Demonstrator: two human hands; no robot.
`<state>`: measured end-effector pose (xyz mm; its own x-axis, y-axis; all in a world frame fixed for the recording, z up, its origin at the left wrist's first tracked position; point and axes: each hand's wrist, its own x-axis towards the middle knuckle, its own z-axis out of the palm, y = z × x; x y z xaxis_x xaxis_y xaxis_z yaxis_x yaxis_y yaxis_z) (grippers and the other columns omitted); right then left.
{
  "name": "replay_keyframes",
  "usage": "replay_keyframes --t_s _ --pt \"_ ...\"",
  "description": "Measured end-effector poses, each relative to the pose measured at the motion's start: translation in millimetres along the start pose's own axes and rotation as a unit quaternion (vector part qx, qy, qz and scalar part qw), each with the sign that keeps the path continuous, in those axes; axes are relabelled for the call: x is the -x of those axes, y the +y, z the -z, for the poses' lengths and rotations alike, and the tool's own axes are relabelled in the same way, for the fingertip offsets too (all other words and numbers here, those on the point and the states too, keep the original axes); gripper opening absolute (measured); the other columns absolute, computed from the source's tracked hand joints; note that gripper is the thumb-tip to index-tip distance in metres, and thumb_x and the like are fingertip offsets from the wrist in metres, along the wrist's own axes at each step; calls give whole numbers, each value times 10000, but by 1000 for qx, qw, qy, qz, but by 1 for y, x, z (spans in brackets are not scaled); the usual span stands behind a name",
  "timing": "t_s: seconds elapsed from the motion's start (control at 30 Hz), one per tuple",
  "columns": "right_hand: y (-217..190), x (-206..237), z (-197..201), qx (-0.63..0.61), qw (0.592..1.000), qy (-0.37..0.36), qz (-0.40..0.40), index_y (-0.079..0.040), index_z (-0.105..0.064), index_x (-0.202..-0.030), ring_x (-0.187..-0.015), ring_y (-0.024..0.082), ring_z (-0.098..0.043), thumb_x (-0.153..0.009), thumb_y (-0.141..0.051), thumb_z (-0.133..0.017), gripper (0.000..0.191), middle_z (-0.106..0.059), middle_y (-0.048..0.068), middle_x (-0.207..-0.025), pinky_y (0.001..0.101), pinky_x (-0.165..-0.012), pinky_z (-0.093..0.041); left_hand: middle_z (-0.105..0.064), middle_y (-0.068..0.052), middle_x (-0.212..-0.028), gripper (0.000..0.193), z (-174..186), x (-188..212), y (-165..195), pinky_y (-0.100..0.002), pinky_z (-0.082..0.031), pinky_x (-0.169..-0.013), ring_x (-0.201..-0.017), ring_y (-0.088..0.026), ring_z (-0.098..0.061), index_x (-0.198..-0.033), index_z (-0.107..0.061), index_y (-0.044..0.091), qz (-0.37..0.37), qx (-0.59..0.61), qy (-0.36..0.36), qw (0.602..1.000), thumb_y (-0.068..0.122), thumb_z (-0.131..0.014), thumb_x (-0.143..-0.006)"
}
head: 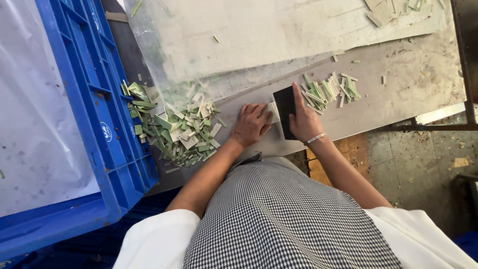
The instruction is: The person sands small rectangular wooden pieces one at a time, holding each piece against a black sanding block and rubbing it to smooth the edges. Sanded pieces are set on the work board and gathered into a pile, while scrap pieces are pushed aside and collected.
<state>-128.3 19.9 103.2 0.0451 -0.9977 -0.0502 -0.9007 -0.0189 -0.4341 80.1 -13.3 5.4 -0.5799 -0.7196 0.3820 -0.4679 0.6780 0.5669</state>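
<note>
Left hand point(250, 123) presses flat on a pale strip point(273, 112) at the table point(413, 79) edge. Right hand point(304, 121) grips an upright black blade point(284, 110) beside it. Green offcuts point(174, 130) lie left.

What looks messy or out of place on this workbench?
A loose heap of green and pale strips spills across the bench toward the blue crate. A few stray strips lie on the plastic sheet. Nothing looks damaged.
</note>
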Motion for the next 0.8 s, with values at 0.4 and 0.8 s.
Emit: replay_keyframes --t_s 0.4,0.8 --pt "-21 -26 -9 131 983 -94 -89 -236 -18 -1671 -674 462 -668 -905 -62 -600 978 -669 252 -745 591 -612 -523 -555 -129 -1436 486 -7 3 -3 -534 -319 -1165 -1333 -315 -491 -1282 -666 113 -6 -13 4 1000 340 -742 -859" --pt "-6 -9 -3 25 999 -17 -43 -190 -1 -1655 -730 520 -649 -864 -47 -624 1017 -662 305 -776 609 -684 -506 -558 -130 -1439 465 -3 2 -2 -521 -320 -1181 -1344 -309 -491 -1272 -671 101 -1 1 -7 1000 321 -743 -869"
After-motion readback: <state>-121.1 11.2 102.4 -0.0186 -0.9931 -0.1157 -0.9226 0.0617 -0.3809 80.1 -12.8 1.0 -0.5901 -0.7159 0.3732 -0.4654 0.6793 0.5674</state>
